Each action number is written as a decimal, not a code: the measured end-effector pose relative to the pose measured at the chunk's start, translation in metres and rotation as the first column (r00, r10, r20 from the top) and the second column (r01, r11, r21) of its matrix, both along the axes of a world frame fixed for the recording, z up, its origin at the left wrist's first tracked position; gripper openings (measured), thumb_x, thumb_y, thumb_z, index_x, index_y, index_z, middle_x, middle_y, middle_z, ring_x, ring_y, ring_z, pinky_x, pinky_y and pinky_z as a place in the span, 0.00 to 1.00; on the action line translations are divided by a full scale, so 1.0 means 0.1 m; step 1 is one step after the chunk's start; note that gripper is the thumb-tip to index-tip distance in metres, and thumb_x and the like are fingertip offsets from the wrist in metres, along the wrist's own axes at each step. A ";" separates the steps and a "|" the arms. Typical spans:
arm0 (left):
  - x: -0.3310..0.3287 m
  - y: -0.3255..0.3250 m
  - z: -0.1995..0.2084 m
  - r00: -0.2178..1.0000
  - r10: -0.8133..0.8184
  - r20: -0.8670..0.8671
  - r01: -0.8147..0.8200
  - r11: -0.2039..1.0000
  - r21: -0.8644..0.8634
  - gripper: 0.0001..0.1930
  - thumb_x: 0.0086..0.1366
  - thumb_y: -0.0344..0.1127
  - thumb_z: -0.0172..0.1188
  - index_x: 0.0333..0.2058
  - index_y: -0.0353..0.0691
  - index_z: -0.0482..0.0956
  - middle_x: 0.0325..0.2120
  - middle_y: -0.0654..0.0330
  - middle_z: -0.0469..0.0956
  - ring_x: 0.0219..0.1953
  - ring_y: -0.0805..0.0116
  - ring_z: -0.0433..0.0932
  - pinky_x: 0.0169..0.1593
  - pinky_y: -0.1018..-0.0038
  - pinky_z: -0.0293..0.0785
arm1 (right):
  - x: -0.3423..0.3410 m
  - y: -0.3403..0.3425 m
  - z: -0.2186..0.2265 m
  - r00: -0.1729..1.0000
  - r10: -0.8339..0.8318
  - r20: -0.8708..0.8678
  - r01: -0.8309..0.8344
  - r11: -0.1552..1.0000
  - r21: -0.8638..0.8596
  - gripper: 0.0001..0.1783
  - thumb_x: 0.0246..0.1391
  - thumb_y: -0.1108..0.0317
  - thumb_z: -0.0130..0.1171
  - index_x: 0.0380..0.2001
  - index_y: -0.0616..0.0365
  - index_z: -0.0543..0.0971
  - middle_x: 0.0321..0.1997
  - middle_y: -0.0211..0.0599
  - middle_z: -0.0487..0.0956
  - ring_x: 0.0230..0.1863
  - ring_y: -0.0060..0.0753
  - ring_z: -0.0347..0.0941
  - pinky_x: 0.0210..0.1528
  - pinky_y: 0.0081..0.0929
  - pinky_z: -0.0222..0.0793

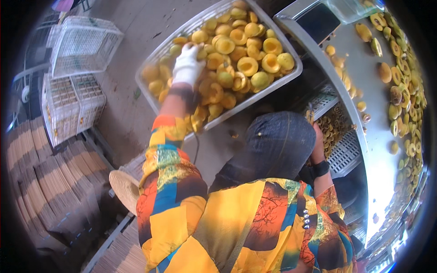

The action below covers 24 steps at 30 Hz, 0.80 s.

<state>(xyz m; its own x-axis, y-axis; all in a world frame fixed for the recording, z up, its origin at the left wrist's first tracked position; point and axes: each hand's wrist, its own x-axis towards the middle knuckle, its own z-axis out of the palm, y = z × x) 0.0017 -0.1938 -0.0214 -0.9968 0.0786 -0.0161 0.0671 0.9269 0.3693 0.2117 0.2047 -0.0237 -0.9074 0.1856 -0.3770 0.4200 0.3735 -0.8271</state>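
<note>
Left hand (187,64) at fruit (225,45), right hand (318,144) partly hidden

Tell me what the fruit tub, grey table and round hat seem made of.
Tub: probably plastic, cloudy and smooth, with rounded rim. Table: likely bare metal, given its grey sheen and bright glare. Hat: apparently straw or similar fibre, matte, with ringed weave.

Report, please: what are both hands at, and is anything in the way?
Left hand gloved, among fruit in tray. Right hand bare, beside knee, grip unclear. Nothing seen blocking left hand.
</note>
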 end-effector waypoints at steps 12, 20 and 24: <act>1.31 -0.50 1.17 0.834 0.446 0.324 -0.550 0.713 0.436 0.23 0.55 0.30 0.57 0.52 0.37 0.71 0.43 0.54 0.76 0.41 0.67 0.77 0.44 0.76 0.74 | 0.09 0.04 0.01 0.995 0.073 -0.072 -0.067 0.994 0.082 0.11 0.53 0.66 0.57 0.35 0.62 0.73 0.32 0.44 0.79 0.32 0.34 0.75 0.34 0.29 0.69; 2.06 -0.50 0.36 0.938 0.103 0.330 -0.037 0.979 -0.201 0.20 0.49 0.44 0.64 0.42 0.47 0.77 0.42 0.50 0.73 0.40 0.52 0.76 0.43 0.62 0.73 | 0.03 -0.14 0.05 0.996 0.067 -0.065 -0.070 0.997 -0.043 0.11 0.53 0.68 0.57 0.37 0.62 0.74 0.34 0.38 0.79 0.33 0.26 0.72 0.36 0.25 0.69; 2.02 -0.27 0.38 0.961 0.264 -0.084 -0.270 0.960 -0.076 0.26 0.53 0.50 0.60 0.50 0.45 0.72 0.50 0.43 0.66 0.50 0.45 0.69 0.51 0.61 0.68 | 0.07 -0.07 -0.05 1.000 -0.018 -0.023 0.015 0.992 -0.127 0.11 0.54 0.67 0.57 0.38 0.63 0.74 0.33 0.38 0.79 0.33 0.25 0.72 0.36 0.25 0.68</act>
